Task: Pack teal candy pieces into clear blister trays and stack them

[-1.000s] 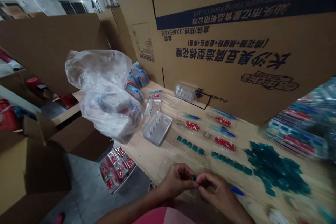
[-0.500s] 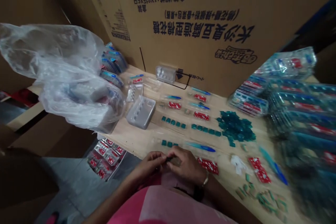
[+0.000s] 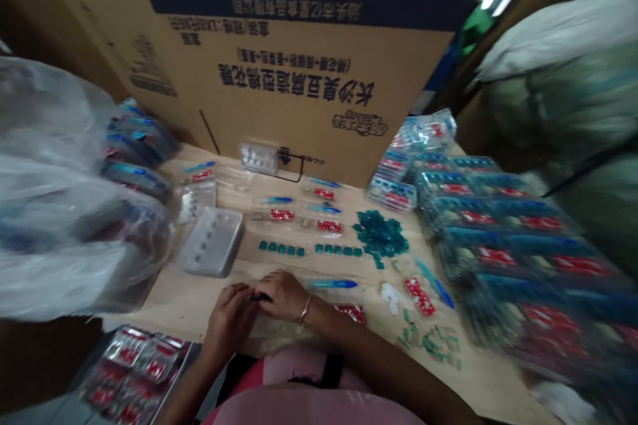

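The left hand (image 3: 229, 315) and right hand (image 3: 285, 295) are meeting low over the table (image 3: 169, 299), just in front of the person's pink top (image 3: 294, 368). The right hand is pinching a small dark piece (image 3: 260, 296) between narrowed fingers; a bracelet (image 3: 305, 309) is circling that wrist. The left hand's fingers are curling in narrow at the piece's other end (whether they are gripping it or only touching it, I cannot tell). The piece is sitting between the two hands, above the table, mostly hidden by the fingers.

Just beyond the right hand, a blue stick (image 3: 331, 284) is lying flat, and a red packet (image 3: 351, 313) is showing past the right forearm. Farther back, two rows of teal cubes (image 3: 282, 249) are lining up side by side, with a teal pile (image 3: 381, 236) spreading at the right end. A grey tray (image 3: 212, 242) is resting left of the rows. A white clump (image 3: 392, 299) is lying near another red packet, and green scraps (image 3: 431, 342) are scattering below it. Filled packs (image 3: 493, 255) are standing stacked along the right, and a carton (image 3: 299, 73) is rising behind everything.
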Demonstrator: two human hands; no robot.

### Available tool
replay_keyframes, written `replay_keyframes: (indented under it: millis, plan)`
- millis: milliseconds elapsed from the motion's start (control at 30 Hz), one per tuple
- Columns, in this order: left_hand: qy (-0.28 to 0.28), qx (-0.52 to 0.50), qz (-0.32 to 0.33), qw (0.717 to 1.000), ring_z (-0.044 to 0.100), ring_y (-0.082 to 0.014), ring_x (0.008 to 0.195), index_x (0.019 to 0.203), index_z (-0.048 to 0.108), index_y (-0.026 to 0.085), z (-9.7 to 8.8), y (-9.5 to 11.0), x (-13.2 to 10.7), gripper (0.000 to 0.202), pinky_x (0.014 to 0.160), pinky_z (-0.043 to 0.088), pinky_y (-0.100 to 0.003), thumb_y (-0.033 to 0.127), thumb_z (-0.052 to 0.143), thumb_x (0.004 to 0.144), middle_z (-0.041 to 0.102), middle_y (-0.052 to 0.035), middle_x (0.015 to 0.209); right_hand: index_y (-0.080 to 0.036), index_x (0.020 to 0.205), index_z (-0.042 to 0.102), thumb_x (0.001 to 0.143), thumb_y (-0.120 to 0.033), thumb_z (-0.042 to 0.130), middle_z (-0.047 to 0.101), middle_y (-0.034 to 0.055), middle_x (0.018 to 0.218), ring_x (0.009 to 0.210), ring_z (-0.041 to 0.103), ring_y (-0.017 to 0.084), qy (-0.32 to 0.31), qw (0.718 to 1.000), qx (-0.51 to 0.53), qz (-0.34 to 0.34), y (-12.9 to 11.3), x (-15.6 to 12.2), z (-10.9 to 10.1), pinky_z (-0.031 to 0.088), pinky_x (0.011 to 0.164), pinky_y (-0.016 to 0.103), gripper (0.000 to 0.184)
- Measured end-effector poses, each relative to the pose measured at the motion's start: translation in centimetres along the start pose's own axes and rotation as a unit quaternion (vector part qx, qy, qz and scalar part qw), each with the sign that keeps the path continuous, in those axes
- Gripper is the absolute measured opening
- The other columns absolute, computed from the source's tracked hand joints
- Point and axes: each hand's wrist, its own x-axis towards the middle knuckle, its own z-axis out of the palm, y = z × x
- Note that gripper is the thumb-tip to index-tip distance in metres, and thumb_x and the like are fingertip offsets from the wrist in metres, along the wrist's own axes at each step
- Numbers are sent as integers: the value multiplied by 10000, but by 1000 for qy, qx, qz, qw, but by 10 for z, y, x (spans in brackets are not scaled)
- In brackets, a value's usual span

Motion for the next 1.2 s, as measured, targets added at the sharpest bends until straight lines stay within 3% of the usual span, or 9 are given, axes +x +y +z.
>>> replay_keyframes:
  millis: [200, 367, 533, 600, 700, 767, 833, 967, 1200]
  plan:
    - [-55, -44, 52, 996, 596, -185, 660, 845, 632, 244, 5, -12, 10, 107, 583, 499, -307, 230, 535, 801, 663, -4, 709, -196, 751, 693, 711, -205, 638, 682, -64, 686, 688, 633, 121, 11, 991, 81, 108, 9, 0, 4, 442, 650, 180, 69]
    - [-108, -27, 10, 994, 599, -190, 777, 945, 633, 210, 5, -10, 1, 196, 703, 481, -315, 223, 587, 755, 686, -40, 834, -183, 730, 675, 653, -143, 648, 694, 1, 716, 713, 623, 162, 8, 993, 85, 76, 6, -4, 1, 436, 699, 252, 90]
    - [-17, -71, -126, 989, 582, -212, 878, 950, 647, 184, 2, 9, -4, 263, 793, 449, -343, 272, 624, 704, 669, -68, 916, -185, 690, 620, 635, -96, 633, 665, 11, 709, 723, 593, 164, 103, 985, 112, 85, -1, -10, -8, 424, 747, 286, 106]
    - [18, -179, -235, 955, 592, -189, 782, 863, 662, 173, 0, 23, -2, 235, 703, 459, -298, 331, 646, 690, 665, -49, 806, -187, 691, 604, 653, -103, 634, 652, 6, 710, 715, 586, 151, 129, 977, 150, 83, -6, -14, -12, 427, 727, 268, 97]
    - [26, -374, -388, 842, 531, -108, 548, 736, 643, 144, -1, 40, 1, 265, 539, 410, -220, 372, 715, 623, 607, 5, 601, -193, 691, 579, 680, -122, 638, 636, 0, 716, 730, 577, 149, 127, 976, 173, 45, -13, -22, -17, 427, 728, 269, 93]
    - [32, -458, -442, 771, 497, -76, 500, 697, 610, 141, 0, 48, 1, 293, 518, 389, -197, 336, 772, 551, 580, 31, 564, -200, 697, 560, 696, -125, 629, 634, 4, 731, 750, 569, 156, 123, 978, 166, 24, -17, -28, -16, 425, 749, 287, 102]
    - [54, -492, -457, 739, 505, -69, 517, 679, 576, 149, 1, 53, -1, 329, 533, 396, -189, 284, 808, 489, 577, 43, 580, -204, 706, 544, 712, -120, 610, 637, 15, 764, 771, 561, 163, 127, 979, 157, 11, -20, -33, -13, 421, 764, 304, 107]
    - [100, -457, -411, 782, 528, -79, 598, 682, 546, 158, 4, 60, -11, 348, 579, 418, -187, 248, 814, 479, 578, 42, 637, -209, 687, 527, 714, -123, 596, 628, 22, 780, 780, 553, 166, 132, 977, 165, 5, -24, -41, -5, 429, 742, 299, 113]
    - [25, -445, -373, 814, 473, -68, 538, 861, 525, 180, -4, 64, -17, 384, 520, 374, -177, 312, 763, 591, 512, 68, 604, -206, 652, 523, 677, -112, 597, 590, -11, 686, 695, 546, 140, 105, 969, 223, 34, -34, -45, -1, 423, 681, 258, 122]
